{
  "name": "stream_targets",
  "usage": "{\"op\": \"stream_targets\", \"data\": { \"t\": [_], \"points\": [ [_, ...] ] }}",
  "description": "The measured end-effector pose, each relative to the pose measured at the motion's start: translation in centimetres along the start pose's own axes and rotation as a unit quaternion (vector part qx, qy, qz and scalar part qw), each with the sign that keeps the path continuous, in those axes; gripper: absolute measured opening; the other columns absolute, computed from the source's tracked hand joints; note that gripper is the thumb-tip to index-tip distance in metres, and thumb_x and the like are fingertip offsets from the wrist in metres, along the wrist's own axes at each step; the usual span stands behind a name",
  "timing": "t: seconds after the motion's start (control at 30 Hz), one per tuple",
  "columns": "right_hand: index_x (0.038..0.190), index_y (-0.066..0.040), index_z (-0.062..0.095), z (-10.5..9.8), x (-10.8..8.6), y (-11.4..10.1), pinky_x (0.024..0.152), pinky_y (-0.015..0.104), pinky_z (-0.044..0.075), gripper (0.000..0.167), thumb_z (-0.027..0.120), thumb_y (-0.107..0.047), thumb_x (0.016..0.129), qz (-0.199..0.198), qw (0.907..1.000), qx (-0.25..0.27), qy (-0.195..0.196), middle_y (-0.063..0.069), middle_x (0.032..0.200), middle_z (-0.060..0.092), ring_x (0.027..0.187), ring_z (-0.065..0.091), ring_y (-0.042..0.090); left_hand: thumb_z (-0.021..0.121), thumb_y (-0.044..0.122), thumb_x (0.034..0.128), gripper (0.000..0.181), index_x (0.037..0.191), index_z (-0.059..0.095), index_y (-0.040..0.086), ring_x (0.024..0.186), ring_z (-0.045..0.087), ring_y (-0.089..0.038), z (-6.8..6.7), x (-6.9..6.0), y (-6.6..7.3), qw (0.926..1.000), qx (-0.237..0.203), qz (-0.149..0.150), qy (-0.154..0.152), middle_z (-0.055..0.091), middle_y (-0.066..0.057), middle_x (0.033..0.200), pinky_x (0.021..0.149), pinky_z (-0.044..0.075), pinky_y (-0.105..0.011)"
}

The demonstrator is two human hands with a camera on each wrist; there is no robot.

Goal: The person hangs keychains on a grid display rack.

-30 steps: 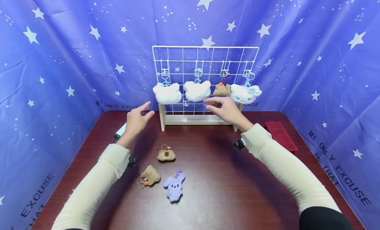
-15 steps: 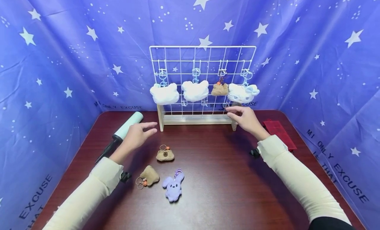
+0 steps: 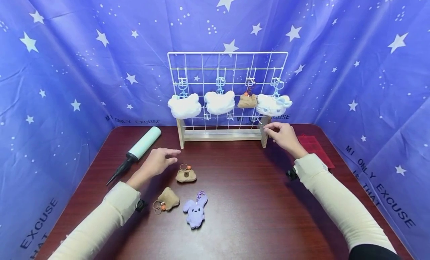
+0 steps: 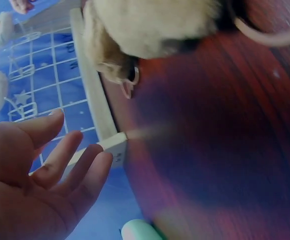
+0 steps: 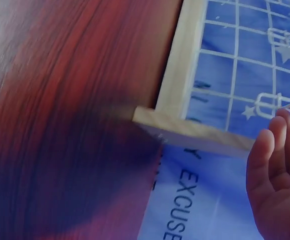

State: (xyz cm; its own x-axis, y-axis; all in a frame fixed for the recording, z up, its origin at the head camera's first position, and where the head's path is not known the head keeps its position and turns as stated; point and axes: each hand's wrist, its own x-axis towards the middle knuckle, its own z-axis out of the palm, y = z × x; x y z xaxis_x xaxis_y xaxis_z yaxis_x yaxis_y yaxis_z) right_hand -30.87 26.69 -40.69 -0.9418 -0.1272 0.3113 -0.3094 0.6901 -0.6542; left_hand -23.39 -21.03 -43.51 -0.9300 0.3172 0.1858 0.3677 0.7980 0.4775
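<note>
My left hand (image 3: pixel 160 162) hovers over the table just left of a brown plush keychain (image 3: pixel 186 175) with an orange bead and ring. Its fingers are loosely bent and hold nothing, as the left wrist view also shows. Another brown plush keychain (image 3: pixel 169 199) and a purple puppy-like plush keychain (image 3: pixel 195 212) lie nearer the front. My right hand (image 3: pixel 284 136) is by the right wooden post of the white wire grid rack (image 3: pixel 227 53), below a white plush with a blue bow (image 3: pixel 273 105). I see nothing in its relaxed fingers; in the right wrist view a wire hook (image 5: pixel 267 106) shows behind the fingertips.
Two white plush keychains (image 3: pixel 184 106) and a small brown plush (image 3: pixel 248 101) also hang on the rack. A mint-coloured hand pump (image 3: pixel 144 143) with a black nozzle lies at left. A red mesh pouch (image 3: pixel 315 151) lies at right. Starry blue curtains surround the table (image 3: pixel 255 215).
My right hand has moved rightward and down from under the middle of the rack to its right post. My left hand has come down and toward the table, uncovering the pump. The plush keychains stay put.
</note>
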Motion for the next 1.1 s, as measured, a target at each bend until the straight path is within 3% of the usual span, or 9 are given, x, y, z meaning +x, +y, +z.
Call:
{"op": "stream_targets", "data": {
  "t": [0.1, 0.2, 0.4, 0.5, 0.63, 0.77, 1.1],
  "points": [
    [0.103, -0.008, 0.079, 0.2, 0.2, 0.8, 0.062, 0.019, 0.047, 0.017, 0.072, -0.020, 0.094, -0.016, 0.9988, -0.038, 0.026, 0.013, 0.091, 0.078, 0.070, 0.066, 0.016, 0.076, 0.010, 0.0897, 0.034, 0.123, 0.074, 0.009, 0.113, 0.069, -0.037, 0.5, 0.1, -0.5, 0.9996, 0.010, 0.019, -0.017, 0.078, -0.012, 0.112, 0.097, 0.054, -0.053],
    [0.101, -0.006, 0.077, 0.6, 0.3, 1.6, 0.067, 0.016, 0.044, 0.015, 0.072, -0.017, 0.091, -0.015, 0.9974, -0.050, 0.050, 0.013, 0.093, 0.078, 0.075, 0.062, 0.008, 0.075, 0.010, 0.0898, 0.033, 0.123, 0.074, 0.009, 0.110, 0.070, -0.035, 1.0, 0.2, -1.0, 0.9987, 0.018, 0.035, -0.032, 0.078, -0.010, 0.113, 0.095, 0.055, -0.051],
    [0.109, -0.003, 0.069, 1.3, 0.6, 2.4, 0.067, 0.010, 0.043, 0.023, 0.069, -0.016, 0.090, 0.008, 0.9970, -0.051, 0.058, 0.016, 0.094, 0.077, 0.073, 0.060, 0.000, 0.075, 0.008, 0.0892, 0.033, 0.122, 0.074, 0.007, 0.110, 0.070, -0.036, 1.4, 0.2, -1.4, 0.9973, 0.022, 0.054, -0.044, 0.077, -0.014, 0.114, 0.096, 0.055, -0.051],
    [0.110, -0.002, 0.067, 1.7, 0.6, 2.6, 0.067, 0.015, 0.045, 0.025, 0.068, -0.015, 0.089, 0.014, 0.9961, -0.062, 0.061, 0.016, 0.094, 0.077, 0.074, 0.063, 0.008, 0.075, 0.009, 0.0891, 0.034, 0.123, 0.074, 0.006, 0.111, 0.070, -0.035, 1.6, 0.3, -1.5, 0.9963, 0.026, 0.061, -0.055, 0.077, -0.015, 0.113, 0.097, 0.055, -0.050],
    [0.111, -0.002, 0.064, 2.3, 0.5, 2.9, 0.070, 0.031, 0.052, 0.026, 0.068, -0.015, 0.089, 0.025, 0.9946, -0.077, 0.065, 0.015, 0.093, 0.077, 0.079, 0.069, 0.024, 0.075, 0.008, 0.0886, 0.034, 0.122, 0.074, 0.004, 0.111, 0.069, -0.034, 1.9, 0.5, -1.6, 0.9931, 0.029, 0.087, -0.074, 0.076, -0.013, 0.115, 0.098, 0.054, -0.050],
    [0.120, -0.003, 0.060, 2.8, 0.0, 3.2, 0.075, 0.046, 0.054, 0.033, 0.069, -0.017, 0.091, 0.032, 0.9930, -0.104, 0.046, 0.014, 0.092, 0.077, 0.084, 0.071, 0.031, 0.075, 0.008, 0.0886, 0.035, 0.124, 0.073, 0.004, 0.113, 0.069, -0.033, 2.2, 0.6, -1.8, 0.9895, 0.036, 0.109, -0.087, 0.076, -0.011, 0.118, 0.099, 0.053, -0.050],
    [0.132, -0.009, 0.060, 3.4, -0.7, 3.9, 0.079, 0.052, 0.055, 0.043, 0.071, -0.023, 0.092, 0.046, 0.9885, -0.143, 0.017, 0.010, 0.095, 0.078, 0.091, 0.073, 0.033, 0.076, 0.006, 0.0871, 0.036, 0.123, 0.074, 0.005, 0.104, 0.069, -0.028, 2.8, 0.9, -1.8, 0.9851, 0.054, 0.131, -0.096, 0.077, -0.010, 0.108, 0.092, 0.056, -0.045]
  ]
}}
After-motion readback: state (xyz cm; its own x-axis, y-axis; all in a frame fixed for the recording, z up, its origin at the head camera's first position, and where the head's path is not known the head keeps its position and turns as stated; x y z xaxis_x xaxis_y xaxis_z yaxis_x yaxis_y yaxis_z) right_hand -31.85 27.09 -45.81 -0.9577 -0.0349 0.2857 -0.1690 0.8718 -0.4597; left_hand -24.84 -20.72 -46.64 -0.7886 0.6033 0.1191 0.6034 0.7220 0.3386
